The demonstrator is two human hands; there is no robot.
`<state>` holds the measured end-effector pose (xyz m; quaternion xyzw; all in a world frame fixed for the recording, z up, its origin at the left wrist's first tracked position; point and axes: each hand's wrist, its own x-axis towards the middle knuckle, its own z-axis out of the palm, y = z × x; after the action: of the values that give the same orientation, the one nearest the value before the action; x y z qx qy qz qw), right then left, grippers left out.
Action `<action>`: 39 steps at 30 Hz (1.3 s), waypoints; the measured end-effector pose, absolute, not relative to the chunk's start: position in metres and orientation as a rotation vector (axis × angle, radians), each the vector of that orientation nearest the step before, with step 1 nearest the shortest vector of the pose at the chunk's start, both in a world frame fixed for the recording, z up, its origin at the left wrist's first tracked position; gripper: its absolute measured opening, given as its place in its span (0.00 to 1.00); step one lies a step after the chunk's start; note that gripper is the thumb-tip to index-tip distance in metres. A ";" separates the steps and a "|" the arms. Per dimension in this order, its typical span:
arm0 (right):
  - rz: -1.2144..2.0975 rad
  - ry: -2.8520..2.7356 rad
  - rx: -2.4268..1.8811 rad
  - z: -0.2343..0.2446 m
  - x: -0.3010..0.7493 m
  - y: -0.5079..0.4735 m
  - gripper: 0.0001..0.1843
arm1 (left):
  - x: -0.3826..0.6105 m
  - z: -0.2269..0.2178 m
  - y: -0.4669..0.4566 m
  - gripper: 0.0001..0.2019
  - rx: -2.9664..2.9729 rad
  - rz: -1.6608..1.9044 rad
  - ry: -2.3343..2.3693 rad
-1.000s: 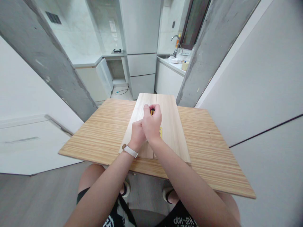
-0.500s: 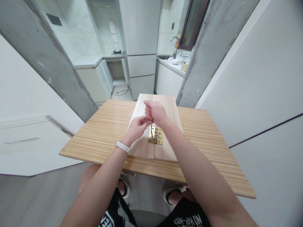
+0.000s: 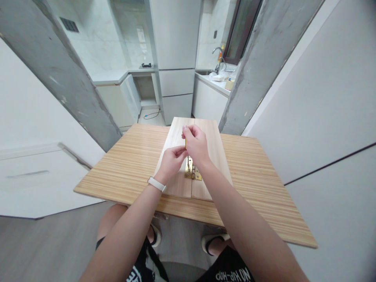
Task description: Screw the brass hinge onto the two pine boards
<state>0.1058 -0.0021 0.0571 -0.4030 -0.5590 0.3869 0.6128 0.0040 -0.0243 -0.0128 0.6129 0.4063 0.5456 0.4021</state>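
Note:
A brass hinge lies open across the seam between two pale wooden boards. Above its left leaf stands a screwdriver, roughly upright, its thin shaft pointing down at the leaf; the tip is too small to make out clearly. My right hand is closed around the handle, of which only a yellow strip shows. Lower down, the fingers of my left hand pinch the screwdriver near where handle and shaft meet. My right hand and forearm cover part of the hinge's right leaf.
Beneath the boards is a wood-grain table with angled sides. Beyond it stand a fridge, a counter with a sink and tap, and an open cabinet. White panels and grey pillars flank the table.
My right hand has turned on the screwdriver handle, with its thumb and fingers now upright around the top. My left hand has shifted slightly right. The hinge and boards stay put.

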 end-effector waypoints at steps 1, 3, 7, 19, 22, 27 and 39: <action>0.833 -1.239 -0.971 0.057 0.102 -0.008 0.15 | 0.005 -0.012 -0.026 0.07 1.565 1.401 1.077; 0.757 -1.164 -1.046 0.058 0.091 -0.018 0.12 | 0.007 -0.010 -0.029 0.06 1.608 1.438 1.222; 0.635 -1.073 -1.145 0.056 0.071 -0.027 0.12 | 0.008 -0.008 -0.033 0.07 1.660 1.448 1.484; 1.017 -1.209 -1.073 0.061 0.093 0.011 0.27 | 0.004 -0.016 -0.023 0.10 1.467 1.361 0.973; 1.384 -1.308 -0.889 0.071 0.109 0.016 0.27 | -0.001 -0.015 -0.019 0.12 1.448 1.279 0.855; 1.748 -1.368 -0.666 0.080 0.129 0.019 0.30 | 0.004 -0.010 -0.018 0.15 1.425 1.248 0.755; 0.936 -1.220 -0.944 0.061 0.109 -0.009 0.14 | 0.010 -0.016 -0.023 0.08 1.494 1.418 0.991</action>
<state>0.1088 -0.0093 0.0607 -0.4104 -0.5306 0.4070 0.6200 0.0102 -0.0230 -0.0156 0.5948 0.3944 0.5645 0.4147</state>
